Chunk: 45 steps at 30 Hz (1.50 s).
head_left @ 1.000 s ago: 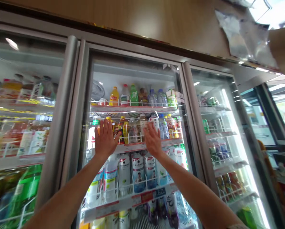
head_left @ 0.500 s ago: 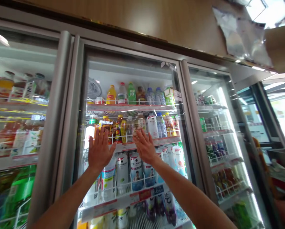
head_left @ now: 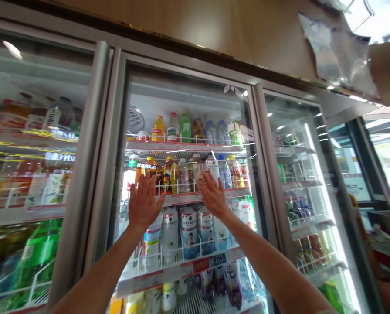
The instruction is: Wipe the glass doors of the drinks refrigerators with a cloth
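Note:
Both my hands are raised to the glass door (head_left: 181, 91) of the middle drinks fridge. My left hand (head_left: 145, 203) lies flat with its fingers stretched, seemingly on the pane, and holds nothing. To its right, my right hand (head_left: 213, 196) presses its bent fingers towards the glass. A small pale patch shows at those fingertips; whether it is a cloth or a reflection I cannot make out. Behind the pane, bottles stand in rows, among them a yellow juice bottle (head_left: 158, 129), a green bottle (head_left: 185, 127) and white-labelled bottles (head_left: 190, 231) below my hands.
A thick grey door frame (head_left: 95, 152) runs up on the left, beside another fridge with green bottles (head_left: 38, 246). On the right stands a third glass door (head_left: 289, 131). Above is a wooden panel (head_left: 181, 26) with a clear plastic sheet (head_left: 338, 52) hanging down.
The view has swung slightly left, so the fridges sit further right. My right hand has slid a little to the right along the door; my left hand has stayed put against it.

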Each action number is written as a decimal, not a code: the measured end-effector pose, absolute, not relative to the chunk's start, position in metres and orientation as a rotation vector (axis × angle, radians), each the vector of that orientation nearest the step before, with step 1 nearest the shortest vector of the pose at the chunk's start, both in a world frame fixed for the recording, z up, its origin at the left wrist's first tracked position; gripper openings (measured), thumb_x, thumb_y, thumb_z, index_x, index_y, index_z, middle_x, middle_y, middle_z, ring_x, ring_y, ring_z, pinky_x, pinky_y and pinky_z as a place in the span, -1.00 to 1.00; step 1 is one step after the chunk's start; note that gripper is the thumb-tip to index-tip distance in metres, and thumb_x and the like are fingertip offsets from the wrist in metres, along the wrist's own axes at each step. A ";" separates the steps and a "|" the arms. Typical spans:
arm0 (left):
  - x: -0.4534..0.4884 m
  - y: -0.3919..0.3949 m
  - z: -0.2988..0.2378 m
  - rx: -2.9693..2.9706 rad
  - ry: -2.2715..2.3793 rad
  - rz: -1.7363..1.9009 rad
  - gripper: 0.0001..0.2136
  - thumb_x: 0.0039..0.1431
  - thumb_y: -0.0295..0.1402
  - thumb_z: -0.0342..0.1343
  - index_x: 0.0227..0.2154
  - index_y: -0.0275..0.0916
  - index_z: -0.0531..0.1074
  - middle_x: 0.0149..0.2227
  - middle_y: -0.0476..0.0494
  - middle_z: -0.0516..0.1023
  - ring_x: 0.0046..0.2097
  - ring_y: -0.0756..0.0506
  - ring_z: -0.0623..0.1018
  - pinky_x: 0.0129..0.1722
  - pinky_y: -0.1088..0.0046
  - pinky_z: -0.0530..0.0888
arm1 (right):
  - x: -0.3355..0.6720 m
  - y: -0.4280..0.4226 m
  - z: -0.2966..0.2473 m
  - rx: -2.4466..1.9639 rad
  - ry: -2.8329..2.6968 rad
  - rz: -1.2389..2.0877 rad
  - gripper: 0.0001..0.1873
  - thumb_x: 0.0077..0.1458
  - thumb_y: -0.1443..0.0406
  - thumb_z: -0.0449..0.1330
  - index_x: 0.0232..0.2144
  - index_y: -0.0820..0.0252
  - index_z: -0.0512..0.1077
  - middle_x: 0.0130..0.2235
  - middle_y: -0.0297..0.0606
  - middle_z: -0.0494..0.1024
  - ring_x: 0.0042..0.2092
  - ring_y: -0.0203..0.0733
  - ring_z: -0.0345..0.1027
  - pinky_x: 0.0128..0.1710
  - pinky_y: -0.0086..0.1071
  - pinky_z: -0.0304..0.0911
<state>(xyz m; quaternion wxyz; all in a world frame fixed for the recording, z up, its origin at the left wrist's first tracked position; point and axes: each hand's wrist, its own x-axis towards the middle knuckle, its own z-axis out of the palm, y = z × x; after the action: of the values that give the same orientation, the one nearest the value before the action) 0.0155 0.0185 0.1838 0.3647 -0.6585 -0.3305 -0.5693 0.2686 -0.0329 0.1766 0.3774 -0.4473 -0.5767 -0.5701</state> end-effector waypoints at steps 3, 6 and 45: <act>0.015 0.018 0.183 -1.703 -0.841 -1.460 -0.43 0.24 -0.14 -0.25 0.19 -0.46 0.06 0.28 -0.38 -0.02 0.32 -0.20 -0.08 0.26 0.10 -0.14 | 0.309 -0.041 0.185 -1.305 -1.092 -1.276 -0.53 0.15 0.33 -0.10 0.12 0.15 0.24 0.24 -0.08 0.11 0.28 -0.07 -0.11 0.20 0.00 -0.18; 0.015 0.019 0.183 -1.696 -0.818 -1.464 -0.42 0.24 -0.14 -0.25 0.21 -0.45 0.02 0.28 -0.38 -0.03 0.32 -0.20 -0.10 0.26 0.08 -0.14 | 0.311 -0.040 0.189 -1.343 -0.813 -1.116 -0.51 0.17 0.32 -0.14 0.13 0.22 0.22 0.24 0.00 0.09 0.29 0.01 -0.14 0.15 0.04 -0.10; 0.016 0.020 0.182 -1.717 -0.789 -1.495 -0.39 0.24 -0.15 -0.24 0.27 -0.31 -0.23 0.31 -0.29 -0.13 0.33 -0.19 -0.15 0.26 0.04 -0.16 | 0.325 -0.046 0.185 -1.335 -0.953 -1.147 -0.52 0.16 0.36 -0.12 0.12 0.21 0.24 0.24 0.00 0.10 0.28 -0.02 -0.13 0.18 0.02 -0.14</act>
<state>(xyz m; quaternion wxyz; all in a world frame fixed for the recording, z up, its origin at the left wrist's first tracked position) 0.0159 0.0200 0.1824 0.3579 -0.6655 -0.3057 -0.5792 0.3253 -0.0462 0.1848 0.5399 -0.5614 -0.4008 -0.4824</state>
